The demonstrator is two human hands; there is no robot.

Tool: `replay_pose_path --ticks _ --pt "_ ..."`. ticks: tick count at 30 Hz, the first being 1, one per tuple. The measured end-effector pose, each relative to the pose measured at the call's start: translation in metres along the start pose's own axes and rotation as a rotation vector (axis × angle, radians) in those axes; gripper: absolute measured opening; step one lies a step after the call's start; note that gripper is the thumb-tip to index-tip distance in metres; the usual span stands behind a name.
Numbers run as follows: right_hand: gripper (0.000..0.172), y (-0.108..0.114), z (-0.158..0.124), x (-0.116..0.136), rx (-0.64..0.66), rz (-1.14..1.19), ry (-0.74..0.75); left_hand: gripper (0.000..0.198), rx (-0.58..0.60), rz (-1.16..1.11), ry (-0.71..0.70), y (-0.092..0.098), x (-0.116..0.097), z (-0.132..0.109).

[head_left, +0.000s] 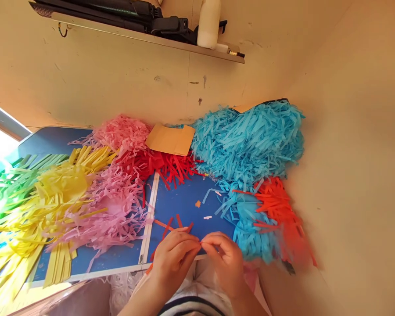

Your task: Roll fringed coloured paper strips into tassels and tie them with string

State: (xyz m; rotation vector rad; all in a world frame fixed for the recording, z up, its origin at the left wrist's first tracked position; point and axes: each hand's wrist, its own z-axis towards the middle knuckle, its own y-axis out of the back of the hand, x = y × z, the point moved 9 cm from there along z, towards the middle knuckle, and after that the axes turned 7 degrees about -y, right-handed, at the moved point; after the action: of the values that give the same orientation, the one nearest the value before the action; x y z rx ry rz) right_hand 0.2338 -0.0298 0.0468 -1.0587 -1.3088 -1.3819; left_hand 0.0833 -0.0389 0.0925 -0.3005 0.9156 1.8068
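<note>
My left hand [177, 251] and my right hand [224, 259] meet at the table's front edge, fingertips pinched together. A tiny bit of red shows between the fingertips. Red tissue-paper strips [167, 226] stick out behind and beside my left hand, which is closed over them. The fingers hide most of the red piece, so its full shape cannot be seen. To the right of my right hand lies a light blue pile of paper fringe [253, 232], with red-orange fringe [276, 199] beside it.
On the blue folding table [177, 202] lie pink fringe [115, 210], yellow fringe [61, 184], green fringe [6, 188], red fringe [174, 164] and a large blue heap [256, 136]. A folded tan paper [171, 139] rests at the back. Above, a wall shelf [134, 37] holds a white bottle [209, 24].
</note>
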Motion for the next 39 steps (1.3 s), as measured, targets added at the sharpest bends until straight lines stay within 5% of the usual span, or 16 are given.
replay_pose_path --ticks 11,17,20,23,29,35,39 --pt "0.011 0.006 -0.042 0.009 -0.044 -0.065 0.107 0.015 -0.016 -0.032 -0.02 -0.003 -0.022 -0.033" --pt "0.007 0.0 -0.055 -0.012 0.115 0.123 -0.073 0.018 0.126 -0.321 0.483 -0.024 -0.002 -0.061" --pt "0.009 0.004 -0.059 -0.008 0.084 0.075 -0.04 0.023 0.156 -0.397 0.56 -0.029 -0.005 -0.066" --pt "0.009 0.003 -0.063 -0.008 0.08 0.085 -0.049 0.022 0.153 -0.377 0.502 -0.03 -0.01 -0.066" --pt "0.009 0.008 -0.068 -0.017 0.019 0.134 -0.131 0.013 0.059 -0.181 0.093 -0.025 -0.036 -0.06" --pt "0.011 0.012 -0.07 -0.004 0.109 0.029 -0.016 0.018 0.151 -0.269 0.307 -0.033 -0.03 -0.059" --pt "0.01 0.016 -0.073 -0.005 0.039 -0.018 -0.008 0.016 0.146 -0.285 0.212 -0.034 -0.039 -0.053"
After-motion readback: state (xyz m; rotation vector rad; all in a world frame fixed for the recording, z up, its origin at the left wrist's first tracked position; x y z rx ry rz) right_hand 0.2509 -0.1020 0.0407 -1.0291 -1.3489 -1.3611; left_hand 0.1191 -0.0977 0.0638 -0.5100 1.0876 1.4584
